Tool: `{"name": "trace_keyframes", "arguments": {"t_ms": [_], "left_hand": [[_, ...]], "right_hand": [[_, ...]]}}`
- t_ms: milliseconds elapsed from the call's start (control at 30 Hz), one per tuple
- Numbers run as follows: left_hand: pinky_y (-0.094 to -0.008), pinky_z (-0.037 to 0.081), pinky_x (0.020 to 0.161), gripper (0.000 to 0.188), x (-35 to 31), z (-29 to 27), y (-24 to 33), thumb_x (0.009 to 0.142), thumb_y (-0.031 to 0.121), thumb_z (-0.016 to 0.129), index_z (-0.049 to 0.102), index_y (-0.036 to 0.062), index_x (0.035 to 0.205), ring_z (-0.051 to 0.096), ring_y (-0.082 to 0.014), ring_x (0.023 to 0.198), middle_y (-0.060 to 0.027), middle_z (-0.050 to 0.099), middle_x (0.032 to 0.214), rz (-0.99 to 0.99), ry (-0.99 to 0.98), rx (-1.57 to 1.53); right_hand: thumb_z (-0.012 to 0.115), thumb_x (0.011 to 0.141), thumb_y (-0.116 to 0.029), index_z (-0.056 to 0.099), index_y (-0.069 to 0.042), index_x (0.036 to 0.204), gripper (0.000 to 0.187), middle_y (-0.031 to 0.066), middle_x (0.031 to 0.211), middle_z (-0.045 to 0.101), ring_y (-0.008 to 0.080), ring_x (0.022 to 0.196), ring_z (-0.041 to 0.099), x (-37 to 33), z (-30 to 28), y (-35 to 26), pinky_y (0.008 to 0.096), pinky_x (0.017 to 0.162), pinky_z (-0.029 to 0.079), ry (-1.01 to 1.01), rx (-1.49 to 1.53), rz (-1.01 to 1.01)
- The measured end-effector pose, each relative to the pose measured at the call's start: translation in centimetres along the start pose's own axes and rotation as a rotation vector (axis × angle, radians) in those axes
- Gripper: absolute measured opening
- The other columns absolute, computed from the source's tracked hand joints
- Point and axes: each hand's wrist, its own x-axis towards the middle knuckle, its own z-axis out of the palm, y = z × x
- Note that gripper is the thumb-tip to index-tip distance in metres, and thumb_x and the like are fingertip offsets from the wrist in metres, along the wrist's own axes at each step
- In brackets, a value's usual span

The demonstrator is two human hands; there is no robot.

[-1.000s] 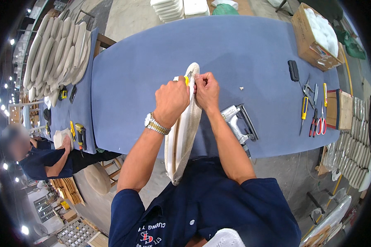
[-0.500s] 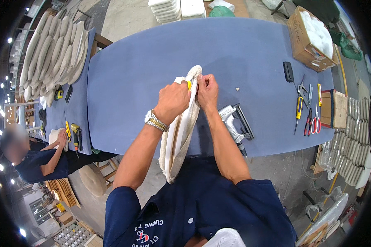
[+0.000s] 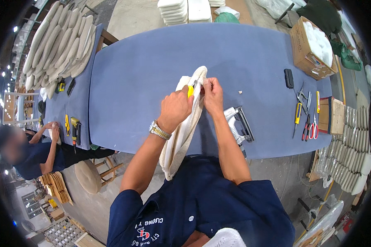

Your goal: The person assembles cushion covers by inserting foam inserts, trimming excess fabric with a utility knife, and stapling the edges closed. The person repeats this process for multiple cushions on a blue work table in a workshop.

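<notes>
A beige fabric-covered seat pad stands on edge, slanting from the table toward my body, its underside showing white lining and a brown strip. My left hand, with a metal watch on its wrist, is closed around a small yellow-handled tool. Its grey tip meets the pad near the far end; the tip's exact shape is too small to tell. Opposite it, my right hand pinches the pad's fabric edge. Right of my right forearm lies a grey staple gun on the blue table.
At the right are a yellow screwdriver, red-handled scissors, pliers, a yellow cutter and a black case. A carton of white stuffing stands behind. Pads pile up far left, near a seated co-worker.
My left hand has shifted slightly down from the pad's far end, baring more of the yellow handle. My right fingers remain at the fabric edge. The co-worker's hands have moved.
</notes>
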Motion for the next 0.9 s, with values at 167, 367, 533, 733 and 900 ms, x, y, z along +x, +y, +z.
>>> {"name": "trace_keyframes", "arguments": {"t_ms": [167,367,533,733,900], "left_hand": [[-0.0407,0.057,0.059,0.033,-0.2,2.0,-1.2,0.100,0.030,0.063,0.067,0.0005,0.114,0.072,-0.0295,0.066,-0.0162,0.072,0.080,-0.038,0.146,-0.332],[-0.0254,0.056,0.061,0.026,-3.2,0.7,-3.5,0.105,0.020,0.059,0.063,-0.0009,0.121,0.068,-0.0127,0.067,-0.0090,0.070,0.095,-0.235,0.099,-0.855],[-0.0257,0.057,0.067,0.031,-2.4,-0.7,-2.7,0.105,0.015,0.056,0.057,-0.0027,0.131,0.068,-0.0132,0.073,-0.0113,0.068,0.107,-0.171,0.023,-0.909],[-0.0279,0.058,0.072,0.035,-1.9,-0.3,2.2,0.102,0.012,0.063,0.056,-0.0034,0.132,0.073,-0.0156,0.088,-0.0096,0.068,0.111,0.012,-0.064,-0.802],[-0.0463,0.052,0.088,0.049,-3.5,5.4,10.7,0.091,0.015,0.070,0.054,-0.0002,0.135,0.063,-0.0411,0.100,-0.0222,0.062,0.109,0.382,0.019,-0.465]], "right_hand": [[0.056,0.107,-0.020,0.057,-0.004,0.101,0.017,0.0084,0.096,0.069,0.0129,0.078,0.066,-3.5,-8.2,-2.1,0.0329,0.079,0.058,-0.027,0.259,-0.051],[0.061,0.104,-0.018,0.056,-0.005,0.098,0.015,0.0026,0.072,0.061,0.0129,0.059,0.059,-19.6,-30.7,7.5,0.0300,0.057,0.050,0.593,-0.176,0.260],[0.067,0.087,-0.018,0.068,-0.004,0.090,0.015,0.0082,0.078,0.072,0.0223,0.069,0.068,-39.6,-39.5,19.8,0.0403,0.068,0.055,0.360,-0.638,0.942],[0.061,0.104,-0.030,0.063,-0.005,0.126,0.034,0.0074,0.117,0.065,0.0153,0.102,0.063,-28.0,-41.4,10.4,0.0321,0.084,0.051,0.938,-0.352,0.397],[0.053,0.107,-0.041,0.060,-0.002,0.134,0.048,0.0090,0.129,0.064,0.0172,0.106,0.064,-17.2,-24.3,-1.9,0.0364,0.091,0.052,0.201,0.129,0.116]]}}
